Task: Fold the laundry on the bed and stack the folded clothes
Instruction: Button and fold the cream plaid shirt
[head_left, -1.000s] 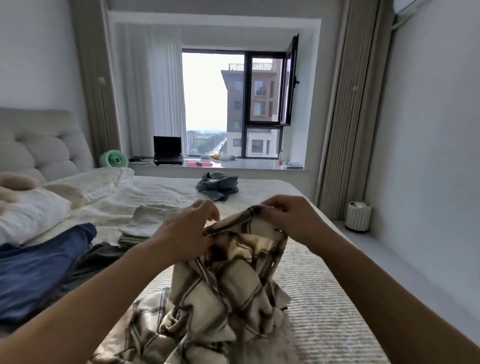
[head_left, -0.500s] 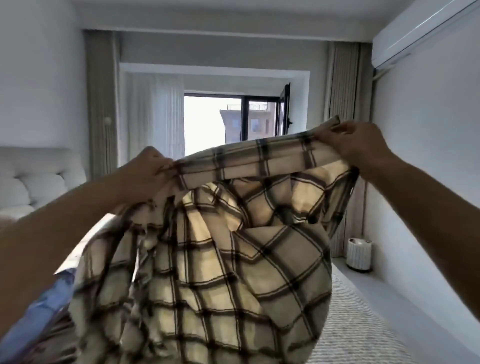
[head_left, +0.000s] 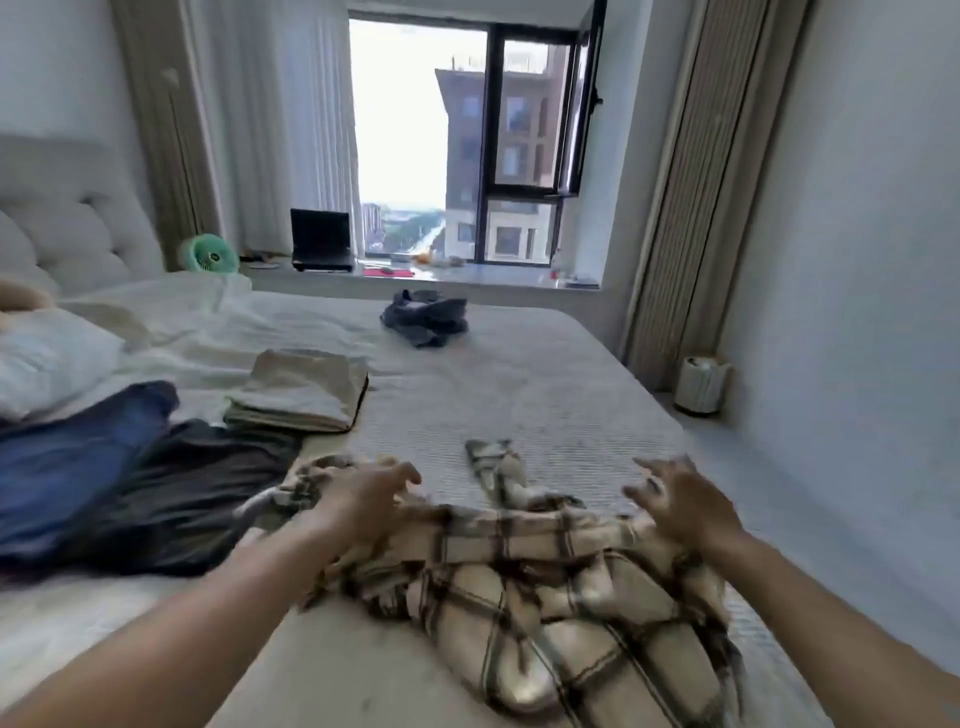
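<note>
Spreading the plaid shirt across the bed is the step I'm reading in the lower middle of the frame. My left hand is resting on the bunched left end of the cloth with fingers loosely curved; motion blur is keeping me from telling whether it's pinching fabric or just pressing. My right hand is hovering over the shirt's right end, fingers spread and released, gripping nothing.

The shirt is lying crumpled and creased, a narrow strip poking toward the centre of the frame. To do this well, I'm thinking both palms should be sweeping outward from the middle, flattening wrinkles and squaring the edges before any fold, with that stray strip tucked straight.

At centre left, a folded beige pile is sitting ready as the stack. Beside it at left, a dark garment and a blue garment are lying unfolded, and a grey heap is waiting near the window.
</note>
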